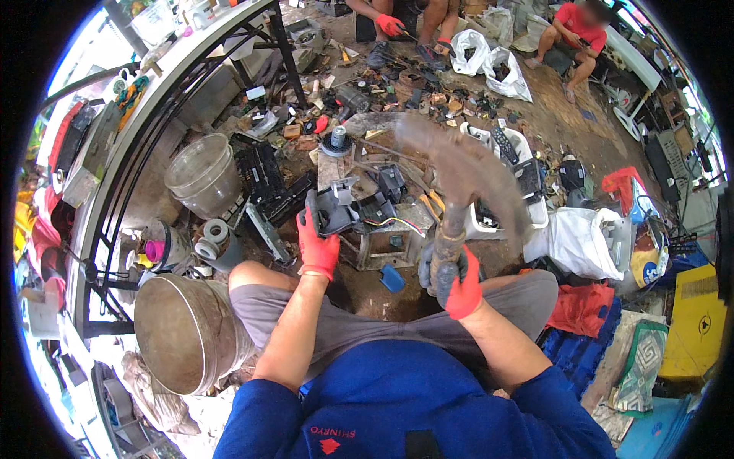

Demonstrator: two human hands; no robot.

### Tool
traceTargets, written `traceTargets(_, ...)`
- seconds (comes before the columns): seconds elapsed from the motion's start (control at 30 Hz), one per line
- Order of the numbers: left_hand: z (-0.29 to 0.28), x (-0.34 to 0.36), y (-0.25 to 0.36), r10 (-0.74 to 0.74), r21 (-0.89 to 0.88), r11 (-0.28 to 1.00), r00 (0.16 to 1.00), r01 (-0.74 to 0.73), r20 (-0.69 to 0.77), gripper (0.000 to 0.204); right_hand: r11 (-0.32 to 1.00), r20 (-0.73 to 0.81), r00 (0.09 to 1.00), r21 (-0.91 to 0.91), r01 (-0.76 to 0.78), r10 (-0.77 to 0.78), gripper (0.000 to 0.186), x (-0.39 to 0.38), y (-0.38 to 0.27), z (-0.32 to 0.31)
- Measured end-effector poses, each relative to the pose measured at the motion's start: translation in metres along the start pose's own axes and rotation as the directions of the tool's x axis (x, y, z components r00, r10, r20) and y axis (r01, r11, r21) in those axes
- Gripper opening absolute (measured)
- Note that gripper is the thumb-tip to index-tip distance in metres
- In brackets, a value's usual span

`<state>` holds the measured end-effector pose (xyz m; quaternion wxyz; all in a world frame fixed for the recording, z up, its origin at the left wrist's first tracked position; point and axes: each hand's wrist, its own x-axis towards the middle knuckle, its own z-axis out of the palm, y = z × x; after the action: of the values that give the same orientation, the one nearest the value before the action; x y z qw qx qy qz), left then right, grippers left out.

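My right hand (463,289), in a red glove with dark palm and fingers, is wrapped round the thick, worn handle of a hammer (453,229). Its rusty head is raised and smeared by motion. With my left hand (318,251), gloved alike, I grip the near-left edge of a dark plastic housing (333,214). The housing lies broken over a low work block; several coloured wires (394,222) trail from the dark pieces beside it. In front of me stands a metal block with a hollow front (382,252). A blue plastic piece (392,278) lies on the ground before it.
At my left are a clear bucket (200,177), a large dirty bucket (183,336) and a metal-framed table (99,222). A white bin (539,210) with electronic scrap stands to the right, near a white sack (577,245). Two people sit at the far side amid scattered scrap.
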<state>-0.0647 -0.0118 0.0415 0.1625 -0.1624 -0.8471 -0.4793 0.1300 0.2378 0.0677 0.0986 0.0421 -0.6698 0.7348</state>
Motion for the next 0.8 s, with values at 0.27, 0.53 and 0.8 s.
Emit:
traceTargets(0.27,-0.009,-0.022,0.009,-0.096,-0.008,0.995,0.995,0.096,-0.04,0.087,0.693,-0.274,0.885,-0.55,-0.466,0.377,0.059,0.025,0.002,0.018)
traceTargets(0.53,-0.001,-0.018,-0.008,-0.113,-0.125,0.987,0.987,0.099,-0.111,0.086,0.96,-0.087,0.995,-0.277,0.024,-0.05,0.049,0.012,-0.036,0.014)
traceTargets(0.8,0.003,-0.02,0.003,-0.051,-0.123,0.992,0.993,0.037,-0.111,0.08,0.597,-0.29,0.892,-0.666,-0.448,0.346,0.056,0.025,0.015,0.016)
